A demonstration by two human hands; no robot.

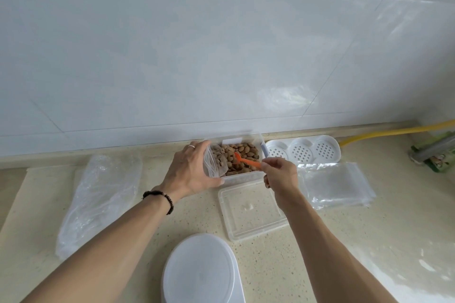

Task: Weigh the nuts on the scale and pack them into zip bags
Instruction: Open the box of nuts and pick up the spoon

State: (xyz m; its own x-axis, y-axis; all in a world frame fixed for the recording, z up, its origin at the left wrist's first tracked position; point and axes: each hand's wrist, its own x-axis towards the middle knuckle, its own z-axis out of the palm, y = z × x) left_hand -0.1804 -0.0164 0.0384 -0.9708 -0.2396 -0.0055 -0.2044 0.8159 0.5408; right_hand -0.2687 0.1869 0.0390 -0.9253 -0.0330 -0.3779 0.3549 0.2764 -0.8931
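A clear plastic box [246, 177] full of brown nuts [246, 151] stands near the back wall. My left hand [190, 171] grips a small zip bag [214, 161] that holds some nuts, at the box's left end. My right hand [279, 174] pinches the handle of an orange spoon [246, 160], whose bowl lies among the nuts in the box. A white scale [200, 272] sits at the front edge, between my forearms, with nothing on it.
The box's clear lid [251, 212] lies in front of the box. A stack of empty zip bags [337, 184] lies to the right, a large crumpled plastic bag [98, 196] to the left. A white perforated tray [304, 150] and a yellow hose [394, 131] are at the back right.
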